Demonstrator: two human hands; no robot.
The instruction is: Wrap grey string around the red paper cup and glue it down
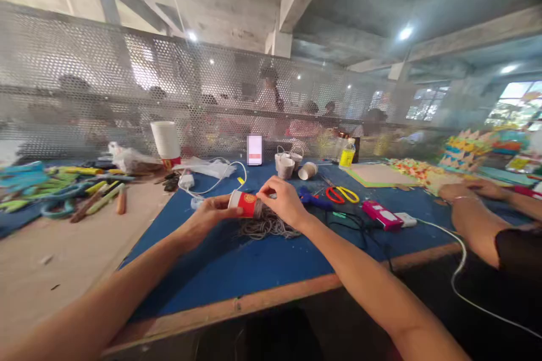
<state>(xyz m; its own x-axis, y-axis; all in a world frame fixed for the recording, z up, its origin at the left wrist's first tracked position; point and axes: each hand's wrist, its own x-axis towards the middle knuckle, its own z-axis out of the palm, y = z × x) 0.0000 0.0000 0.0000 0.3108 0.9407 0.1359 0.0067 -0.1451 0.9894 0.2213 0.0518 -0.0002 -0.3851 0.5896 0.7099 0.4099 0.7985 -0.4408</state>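
My left hand (207,215) is closed around the open-rim end of a red and white paper cup (244,202), which lies on its side just above the blue mat. Grey cord (270,228) is wound around the cup's right end, and a loose heap of it lies on the mat beneath. At that wound end my right hand (282,198) pinches the cord; the fingertips partly cover it. Behind my hands stand small cord-covered cups (285,167) with handles, and another such cup (307,171) is tipped over.
Right of my hands lie a blue glue gun (315,201), red-and-yellow scissors (342,195) and a magenta box (381,215) by a white plug. Stacked paper cups (165,144) and a phone (254,150) stand behind. A co-worker's arms (474,211) reach in at right.
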